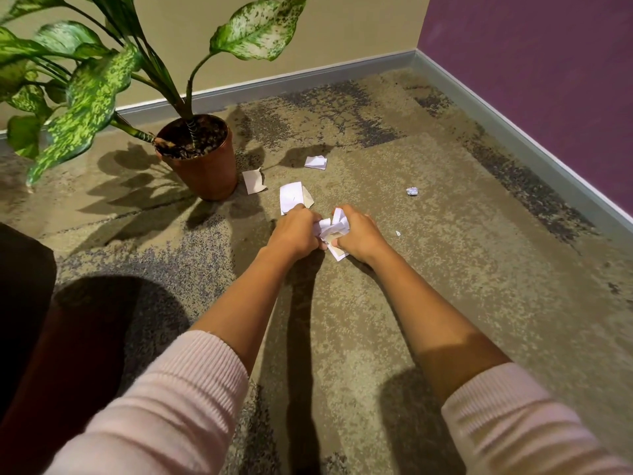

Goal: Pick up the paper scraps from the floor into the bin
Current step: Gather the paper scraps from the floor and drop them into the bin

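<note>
Crumpled bundle of paper scraps [331,231] at frame centre, low over the carpet floor [445,275], held between both hands. Left hand [294,234] closes on it from 9 o'clock, fingers [297,211] curled tight around the white mass. Right hand [359,236] closes from 3 o'clock, fingers curled in, knuckles up. A flat tan-faced scrap [337,251] sticks out below the bundle toward 6 o'clock, pinched between the hands; which fingers hold it cannot be told. Bundle has no clear long axis; the flat scrap runs roughly 12 to 6.

Loose scraps on the floor:
- White sheet with a tan piece [294,197] at 11 o'clock, touching or just under the left fingers, long axis near 12 to 6.
- Torn tan piece [254,181] at 10 o'clock, just beside the flowerpot base.
- Folded white piece [315,162] at 12 o'clock, apart from the others.
- Small paper ball [412,191] at 2 o'clock, well apart.
- Tiny fleck [398,233] at 3 o'clock, near the right hand.

Terracotta flowerpot [202,162] with a variegated plant [89,94] at 10 o'clock. Grey skirting board [308,77] runs along the far wall; purple wall [534,80] closes the right side, corner at 1 o'clock. Bare carpet lies open from 3 to 6 o'clock. Pink ribbed sleeves [178,399] cover both forearms. Dark object [24,303] at the 8 o'clock edge, unidentifiable.
</note>
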The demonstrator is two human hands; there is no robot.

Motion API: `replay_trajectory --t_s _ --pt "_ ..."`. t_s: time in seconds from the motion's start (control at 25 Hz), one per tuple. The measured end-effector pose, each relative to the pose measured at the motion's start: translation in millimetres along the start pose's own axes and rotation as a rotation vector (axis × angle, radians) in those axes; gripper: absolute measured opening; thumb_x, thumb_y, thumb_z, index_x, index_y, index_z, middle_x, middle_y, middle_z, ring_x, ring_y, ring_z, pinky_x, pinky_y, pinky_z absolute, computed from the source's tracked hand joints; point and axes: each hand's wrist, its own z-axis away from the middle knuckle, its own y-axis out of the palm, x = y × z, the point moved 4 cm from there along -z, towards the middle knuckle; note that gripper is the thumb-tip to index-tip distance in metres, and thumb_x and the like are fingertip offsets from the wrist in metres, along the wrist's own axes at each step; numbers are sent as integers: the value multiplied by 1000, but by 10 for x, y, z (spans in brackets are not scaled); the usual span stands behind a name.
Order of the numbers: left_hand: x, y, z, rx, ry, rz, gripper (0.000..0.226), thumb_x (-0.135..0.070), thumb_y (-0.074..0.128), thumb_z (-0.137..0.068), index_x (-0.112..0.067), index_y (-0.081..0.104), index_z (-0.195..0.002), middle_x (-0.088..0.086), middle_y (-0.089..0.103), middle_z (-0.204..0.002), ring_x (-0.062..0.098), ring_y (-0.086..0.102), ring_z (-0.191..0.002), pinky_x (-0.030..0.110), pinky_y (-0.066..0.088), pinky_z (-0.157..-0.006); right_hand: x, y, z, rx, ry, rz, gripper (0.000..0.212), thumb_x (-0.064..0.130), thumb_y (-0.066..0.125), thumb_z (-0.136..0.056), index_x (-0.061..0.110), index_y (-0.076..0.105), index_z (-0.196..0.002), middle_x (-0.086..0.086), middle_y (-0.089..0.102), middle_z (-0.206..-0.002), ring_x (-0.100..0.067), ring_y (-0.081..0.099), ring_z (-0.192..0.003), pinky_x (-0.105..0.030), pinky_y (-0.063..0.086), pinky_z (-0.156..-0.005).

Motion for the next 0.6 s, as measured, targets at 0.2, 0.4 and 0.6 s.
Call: replay_trajectory --t_s 0.2,0.4,0.6 --pt "-35 -8 32 -19 -72 32 19 -19 76 -77 -9 74 -93 15 70 -93 33 63 -92 36 49 -73 -132 21 169 -11 128 -296 15 12 76 -73 23 67 -78 0 71 -81 -27 67 -83 -37 53 -77" --pt "30 26 296 -151 -174 148 12 -20 73 -82 -13 77 -90 13 72 -90 32 65 -88 36 49 -70 -304 53 389 -16 260 -458 22 29 78 -64 20 67 -82 -5 73 -90 -32 69 -89 -50 55 -86" --pt "181 -7 681 -128 -286 283 17 -26 79 -79 -16 78 -93 8 73 -89 23 65 -83 31 43 -65 -405 146 754 7 333 -591 19 25 77 -63 21 68 -80 -10 74 -92 -33 70 -90 -56 53 -89"
